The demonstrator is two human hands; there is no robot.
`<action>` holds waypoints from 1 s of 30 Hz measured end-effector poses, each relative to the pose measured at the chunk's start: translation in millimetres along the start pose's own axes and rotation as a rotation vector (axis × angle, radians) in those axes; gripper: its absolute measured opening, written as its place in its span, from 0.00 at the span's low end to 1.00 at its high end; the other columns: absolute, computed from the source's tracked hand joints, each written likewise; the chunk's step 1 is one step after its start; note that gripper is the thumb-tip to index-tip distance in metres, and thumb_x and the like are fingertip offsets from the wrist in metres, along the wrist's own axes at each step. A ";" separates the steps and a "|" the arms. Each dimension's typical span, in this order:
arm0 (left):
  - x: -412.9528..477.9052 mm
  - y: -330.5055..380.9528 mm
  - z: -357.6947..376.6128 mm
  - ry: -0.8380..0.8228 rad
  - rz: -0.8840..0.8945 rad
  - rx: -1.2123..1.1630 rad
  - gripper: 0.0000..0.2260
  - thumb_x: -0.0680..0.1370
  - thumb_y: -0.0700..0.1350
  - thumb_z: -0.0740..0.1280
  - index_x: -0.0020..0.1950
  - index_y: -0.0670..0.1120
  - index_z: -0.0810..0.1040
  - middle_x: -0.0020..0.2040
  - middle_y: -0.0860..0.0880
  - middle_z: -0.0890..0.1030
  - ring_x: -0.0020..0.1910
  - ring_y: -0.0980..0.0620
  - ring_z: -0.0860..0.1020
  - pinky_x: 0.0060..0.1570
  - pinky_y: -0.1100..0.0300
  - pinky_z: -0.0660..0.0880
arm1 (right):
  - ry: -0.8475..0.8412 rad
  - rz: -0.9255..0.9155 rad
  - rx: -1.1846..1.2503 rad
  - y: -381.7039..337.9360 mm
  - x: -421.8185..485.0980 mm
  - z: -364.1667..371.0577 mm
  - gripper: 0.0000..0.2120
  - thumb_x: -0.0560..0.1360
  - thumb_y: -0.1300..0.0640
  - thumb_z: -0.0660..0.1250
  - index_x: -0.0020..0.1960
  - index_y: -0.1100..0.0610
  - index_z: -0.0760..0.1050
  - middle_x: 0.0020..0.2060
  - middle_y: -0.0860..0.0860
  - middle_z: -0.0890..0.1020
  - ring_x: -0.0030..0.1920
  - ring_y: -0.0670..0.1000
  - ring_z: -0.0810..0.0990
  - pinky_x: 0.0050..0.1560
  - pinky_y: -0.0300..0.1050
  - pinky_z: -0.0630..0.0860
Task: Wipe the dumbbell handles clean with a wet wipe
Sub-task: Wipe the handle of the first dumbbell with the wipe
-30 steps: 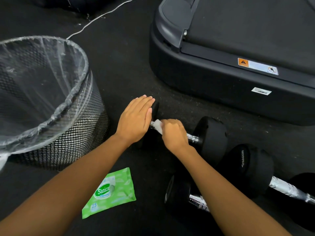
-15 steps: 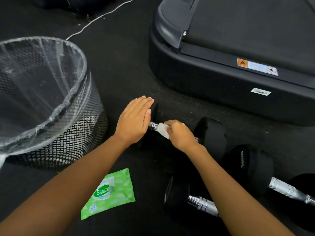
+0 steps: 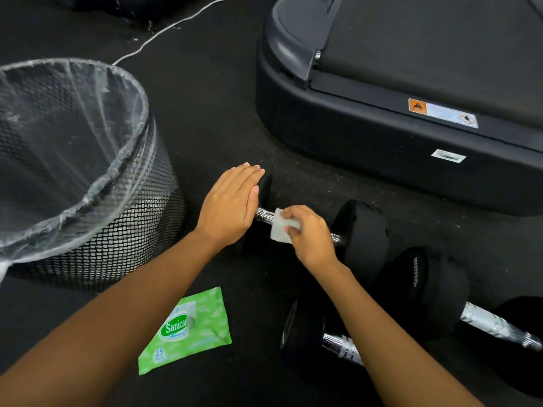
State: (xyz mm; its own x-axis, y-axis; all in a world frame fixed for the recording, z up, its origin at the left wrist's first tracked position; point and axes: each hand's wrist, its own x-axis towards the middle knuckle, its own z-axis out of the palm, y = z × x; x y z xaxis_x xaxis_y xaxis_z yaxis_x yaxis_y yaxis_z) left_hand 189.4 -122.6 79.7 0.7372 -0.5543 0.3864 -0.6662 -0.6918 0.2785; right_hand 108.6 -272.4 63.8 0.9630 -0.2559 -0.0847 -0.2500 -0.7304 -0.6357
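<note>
While the wipe pack [image 3: 188, 330] lies nearest, just beyond it the right hand [image 3: 311, 233] pinches the wipe [image 3: 280, 227] around the dumbbell [image 3: 361, 233] handle; left hand [image 3: 229, 207], flat, fingers together, steadies its far-left head. Mid-wipe. Next: slide along the bar, probably rotate.

1. 3 dumbbells on the floor: 1 between the hands [image 3: 363, 230], 1 lower down under the right forearm [image 3: 305, 336], 1 at the right edge [image 3: 435, 292].
2. 2 bare hands: the left hand [image 3: 229, 205] and the right hand [image 3: 311, 233].
3. 1 white wet wipe [image 3: 280, 227].
4. 1 green wipes pack [image 3: 188, 330], printed with a 15.
5. 1 mesh bin [image 3: 123, 230] with 1 clear liner [image 3: 73, 136].
6. 1 treadmill [image 3: 382, 148] carrying 2 stickers.
7. 1 pale cable [image 3: 164, 27].
</note>
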 end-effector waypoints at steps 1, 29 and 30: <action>0.3 0.1 0.0 0.002 -0.001 -0.002 0.20 0.79 0.45 0.50 0.66 0.39 0.72 0.63 0.43 0.76 0.66 0.47 0.70 0.68 0.56 0.59 | 0.031 -0.006 -0.012 0.3 -2.6 0.8 0.14 0.75 0.66 0.64 0.59 0.58 0.75 0.59 0.51 0.76 0.60 0.50 0.73 0.61 0.41 0.69; 3.5 2.3 2.9 0.003 -0.029 -0.012 0.21 0.79 0.46 0.49 0.66 0.39 0.72 0.64 0.43 0.75 0.67 0.48 0.69 0.68 0.54 0.61 | 0.132 -0.188 -0.243 -15.8 -5.1 16.7 0.15 0.75 0.64 0.65 0.61 0.61 0.73 0.58 0.55 0.78 0.62 0.54 0.74 0.64 0.44 0.67; 3.2 2.3 2.7 0.000 -0.030 -0.010 0.21 0.79 0.46 0.49 0.66 0.39 0.72 0.64 0.43 0.75 0.67 0.48 0.69 0.68 0.54 0.61 | 0.112 -0.202 -0.256 -17.7 -0.7 17.2 0.16 0.75 0.63 0.65 0.62 0.60 0.73 0.59 0.56 0.77 0.62 0.54 0.74 0.65 0.44 0.66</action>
State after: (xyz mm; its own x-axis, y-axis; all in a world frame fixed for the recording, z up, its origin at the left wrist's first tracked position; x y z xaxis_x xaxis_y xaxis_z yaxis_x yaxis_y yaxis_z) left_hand 190.6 -127.2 79.2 0.7566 -0.5336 0.3779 -0.6452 -0.7031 0.2989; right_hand 114.1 -248.4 61.9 0.9821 -0.1479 0.1168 -0.0867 -0.9048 -0.4170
